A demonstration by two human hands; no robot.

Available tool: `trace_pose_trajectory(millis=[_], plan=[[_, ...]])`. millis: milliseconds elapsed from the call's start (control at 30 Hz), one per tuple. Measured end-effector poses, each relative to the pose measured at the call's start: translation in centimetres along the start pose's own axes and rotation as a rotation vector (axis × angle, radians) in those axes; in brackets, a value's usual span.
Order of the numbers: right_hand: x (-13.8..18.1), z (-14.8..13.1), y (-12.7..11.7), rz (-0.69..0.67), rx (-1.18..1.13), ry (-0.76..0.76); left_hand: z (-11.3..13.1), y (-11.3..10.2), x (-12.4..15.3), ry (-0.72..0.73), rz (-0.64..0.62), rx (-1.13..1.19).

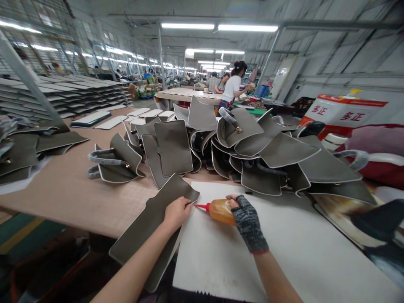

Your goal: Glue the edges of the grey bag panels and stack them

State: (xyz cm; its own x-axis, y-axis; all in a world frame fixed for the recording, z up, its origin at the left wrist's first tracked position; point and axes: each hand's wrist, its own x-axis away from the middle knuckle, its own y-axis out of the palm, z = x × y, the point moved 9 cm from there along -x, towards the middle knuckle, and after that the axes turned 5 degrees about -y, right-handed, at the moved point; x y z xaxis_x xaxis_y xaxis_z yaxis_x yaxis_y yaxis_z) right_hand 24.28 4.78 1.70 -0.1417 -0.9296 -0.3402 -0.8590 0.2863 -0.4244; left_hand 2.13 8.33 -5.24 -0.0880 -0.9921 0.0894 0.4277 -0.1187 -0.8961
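Note:
My left hand (177,213) is closed on the edge of a grey-brown bag panel (139,233) with a pale border, which lies slanted over the front edge of the table. In my right hand (249,221), which wears a dark knitted fingerless glove, is a squeeze bottle (221,211) of amber liquid. The bottle lies tilted nearly level, its red nozzle pointing left at the panel's edge close to my left fingers. Whether the tip touches the edge, I cannot tell. Beneath the bottle is a white board (217,256).
Behind the board, a heap of grey-brown bag panels (173,147) spans the table (78,189), some with wrapped handles (107,159). Stacked pale-edged panels (63,94) stand back left. A red-and-white box (341,113) is at the right. Farther back, a person (232,86) stands beside another table.

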Motion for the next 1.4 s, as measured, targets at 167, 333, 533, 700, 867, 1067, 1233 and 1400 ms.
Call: trace_pose_trajectory(millis=[167, 333, 533, 700, 867, 1067, 1233, 1400], plan=[[0.6, 0.5, 0.2, -0.028, -0.055, 0.044, 0.0, 0.0, 0.0, 0.007, 0.003, 0.007], [1.6, 0.6, 0.5, -0.038, -0.087, 0.074, 0.3, -0.1, 0.0, 0.021, -0.016, 0.012], [3.1, 0.1, 1.0, -0.071, -0.13, 0.115, 0.2, -0.2, 0.0, 0.015, -0.009, 0.007], [4.3, 0.6, 1.2, -0.08, -0.173, 0.182, 0.1, 0.0, -0.1, -0.011, -0.02, 0.0], [5.4, 0.2, 1.5, -0.131, -0.182, 0.18, 0.1, 0.2, -0.2, -0.008, -0.024, 0.001], [6.5, -0.5, 1.6, -0.173, -0.169, 0.158, 0.2, 0.4, -0.3, 0.019, -0.015, 0.0], [7.4, -0.7, 2.0, -0.211, -0.2, 0.189, 0.2, 0.5, -0.4, 0.043, -0.008, -0.015], [7.9, -0.8, 2.5, -0.236, -0.204, 0.225, 0.3, 0.3, -0.3, 0.041, -0.017, -0.023]])
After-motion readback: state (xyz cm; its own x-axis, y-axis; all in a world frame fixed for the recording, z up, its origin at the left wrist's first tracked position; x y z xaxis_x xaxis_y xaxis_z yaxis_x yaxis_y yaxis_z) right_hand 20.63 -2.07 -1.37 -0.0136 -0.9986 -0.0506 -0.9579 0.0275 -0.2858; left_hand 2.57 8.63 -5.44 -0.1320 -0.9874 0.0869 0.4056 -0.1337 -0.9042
